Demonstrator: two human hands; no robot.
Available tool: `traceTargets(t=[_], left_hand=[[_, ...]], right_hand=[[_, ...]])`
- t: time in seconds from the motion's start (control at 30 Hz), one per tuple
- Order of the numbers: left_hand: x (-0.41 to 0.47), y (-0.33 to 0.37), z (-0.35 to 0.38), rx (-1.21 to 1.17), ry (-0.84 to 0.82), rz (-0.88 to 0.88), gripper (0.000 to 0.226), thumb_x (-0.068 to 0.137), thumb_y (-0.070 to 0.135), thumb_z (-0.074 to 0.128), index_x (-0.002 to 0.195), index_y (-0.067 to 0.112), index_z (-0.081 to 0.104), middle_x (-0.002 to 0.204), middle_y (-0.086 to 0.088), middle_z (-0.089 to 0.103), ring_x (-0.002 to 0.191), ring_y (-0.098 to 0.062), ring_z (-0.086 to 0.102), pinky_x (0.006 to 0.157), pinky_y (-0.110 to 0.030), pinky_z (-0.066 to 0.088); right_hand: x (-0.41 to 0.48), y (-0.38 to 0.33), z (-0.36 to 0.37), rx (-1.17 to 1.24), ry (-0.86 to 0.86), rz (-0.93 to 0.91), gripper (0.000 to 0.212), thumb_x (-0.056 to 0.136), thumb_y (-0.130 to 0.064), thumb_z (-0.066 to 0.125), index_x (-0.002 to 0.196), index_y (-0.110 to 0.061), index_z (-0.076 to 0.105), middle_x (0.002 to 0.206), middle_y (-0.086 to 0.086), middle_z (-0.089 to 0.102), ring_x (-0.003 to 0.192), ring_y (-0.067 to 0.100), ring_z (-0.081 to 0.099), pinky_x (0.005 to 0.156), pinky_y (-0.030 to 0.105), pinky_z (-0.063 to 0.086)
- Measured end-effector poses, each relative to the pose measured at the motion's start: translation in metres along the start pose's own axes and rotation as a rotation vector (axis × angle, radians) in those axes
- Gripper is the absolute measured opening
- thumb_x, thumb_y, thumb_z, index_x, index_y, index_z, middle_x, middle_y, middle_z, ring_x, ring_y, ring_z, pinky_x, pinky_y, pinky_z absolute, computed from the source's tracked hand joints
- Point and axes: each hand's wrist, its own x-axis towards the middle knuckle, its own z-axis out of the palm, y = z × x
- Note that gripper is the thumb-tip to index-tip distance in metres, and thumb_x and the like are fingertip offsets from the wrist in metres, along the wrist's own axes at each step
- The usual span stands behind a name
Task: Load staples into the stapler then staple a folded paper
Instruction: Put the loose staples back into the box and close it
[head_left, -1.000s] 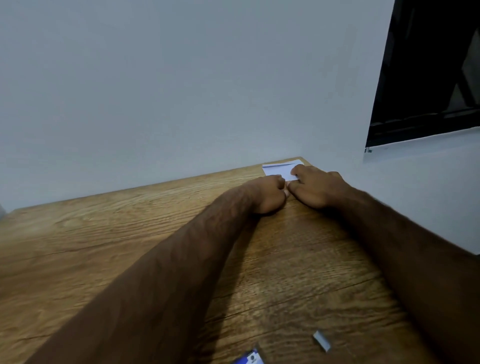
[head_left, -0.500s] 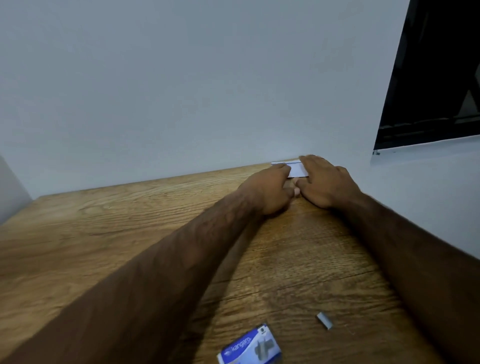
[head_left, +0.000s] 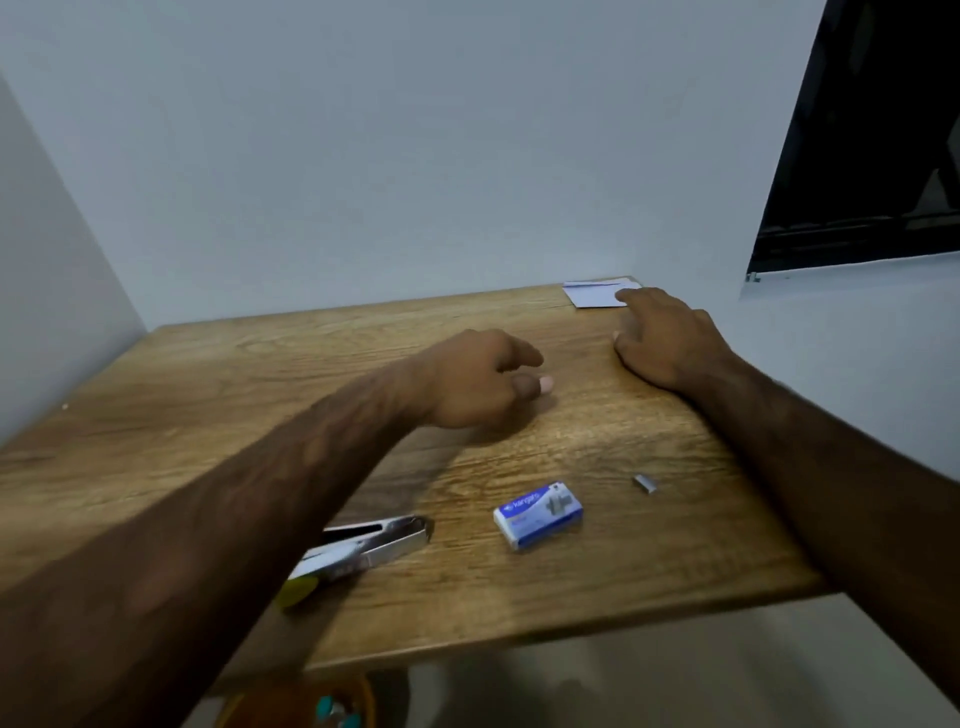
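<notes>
On the table (head_left: 156, 415), the stapler (head_left: 374, 540) lies left of the staple box (head_left: 537, 514); folded paper (head_left: 597, 293) sits at the far-right corner.

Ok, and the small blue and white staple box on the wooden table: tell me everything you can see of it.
The small blue and white staple box is a cardboard-looking rectangular carton lying flat on the wooden table, turned at a slight angle. Its blue top bears white lettering and a grey picture of staples; its sides are white. It appears closed. The metal stapler lies to its left and a small loose strip of staples to its right, both apart from it. Neither hand touches it.
</notes>
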Motion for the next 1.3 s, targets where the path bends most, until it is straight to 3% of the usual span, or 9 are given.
traceTargets(t=[0.13,0.3,0.43,0.5,0.57,0.67,0.83,0.93,1.3], left_hand=[[-0.041,0.000,0.000,-0.086,-0.044,0.023,0.049,0.091,0.059,0.056,0.116,0.019,0.071,0.114,0.002,0.075,0.109,-0.016,0.067,0.104,-0.041,0.049],[-0.082,0.003,0.006,0.058,-0.115,0.008,0.079,0.067,0.082,0.062,0.131,0.037,0.059,0.131,0.017,0.063,0.119,-0.008,0.059,0.106,-0.040,0.047],[-0.104,0.001,0.015,0.023,-0.077,0.017,0.067,0.058,0.082,0.069,0.109,0.038,0.060,0.125,0.015,0.065,0.114,-0.011,0.061,0.100,-0.042,0.051],[-0.109,0.003,0.015,0.011,-0.063,0.025,0.064,0.056,0.083,0.067,0.097,0.035,0.059,0.116,0.012,0.068,0.107,-0.013,0.064,0.093,-0.044,0.054],[-0.112,0.006,0.014,0.028,-0.044,0.029,0.061,0.058,0.083,0.067,0.092,0.032,0.059,0.108,0.011,0.069,0.100,-0.013,0.065,0.089,-0.043,0.055],[-0.111,0.011,0.020,0.060,-0.004,0.041,0.050,0.070,0.073,0.069,0.091,0.028,0.062,0.103,0.010,0.069,0.093,-0.013,0.064,0.085,-0.042,0.055],[-0.110,0.009,0.027,0.032,0.049,0.042,0.031,0.081,0.057,0.069,0.092,0.029,0.064,0.100,0.008,0.070,0.091,-0.013,0.064,0.084,-0.045,0.054],[-0.111,0.006,0.027,0.007,0.061,0.037,0.030,0.081,0.056,0.070,0.094,0.029,0.065,0.104,0.008,0.070,0.095,-0.014,0.064,0.086,-0.044,0.054],[-0.108,-0.002,0.032,-0.068,0.086,0.030,0.031,0.080,0.054,0.074,0.100,0.030,0.072,0.118,0.004,0.072,0.108,-0.016,0.066,0.094,-0.045,0.053]], right_hand=[[-0.022,-0.009,-0.008,0.064,-0.013,0.003,0.056,0.091,-0.030,0.054,0.146,-0.029,0.044,0.155,0.005,0.045,0.141,0.028,0.042,0.112,0.048,0.030],[-0.051,-0.025,-0.016,0.129,0.056,-0.065,0.044,0.087,-0.026,0.058,0.131,-0.033,0.059,0.137,-0.002,0.058,0.131,0.021,0.050,0.106,0.040,0.033],[-0.084,-0.048,-0.026,0.346,0.161,-0.088,0.031,0.084,-0.017,0.059,0.107,-0.032,0.073,0.097,-0.013,0.071,0.096,0.009,0.063,0.098,0.035,0.046],[-0.106,-0.059,-0.030,0.474,0.164,-0.146,0.027,0.085,-0.012,0.060,0.100,-0.028,0.076,0.087,-0.010,0.072,0.079,0.009,0.064,0.082,0.024,0.052],[-0.131,-0.068,-0.035,0.577,0.095,-0.221,0.027,0.085,-0.009,0.062,0.096,-0.027,0.077,0.084,-0.005,0.073,0.074,0.017,0.065,0.067,0.019,0.053],[-0.159,-0.073,-0.045,0.597,-0.058,-0.333,0.029,0.082,-0.007,0.062,0.097,-0.027,0.077,0.084,-0.002,0.074,0.081,0.023,0.066,0.076,0.035,0.056],[-0.174,-0.074,-0.052,0.553,-0.196,-0.388,0.032,0.081,-0.008,0.067,0.104,-0.028,0.075,0.083,-0.004,0.073,0.078,0.021,0.063,0.075,0.030,0.050],[-0.175,-0.074,-0.050,0.549,-0.212,-0.396,0.031,0.081,-0.010,0.074,0.104,-0.031,0.075,0.084,-0.005,0.071,0.073,0.017,0.058,0.069,0.022,0.046],[-0.170,-0.070,-0.046,0.540,-0.247,-0.298,0.030,0.075,-0.021,0.085,0.100,-0.036,0.080,0.080,-0.012,0.072,0.066,0.003,0.049,0.069,0.033,0.051]])
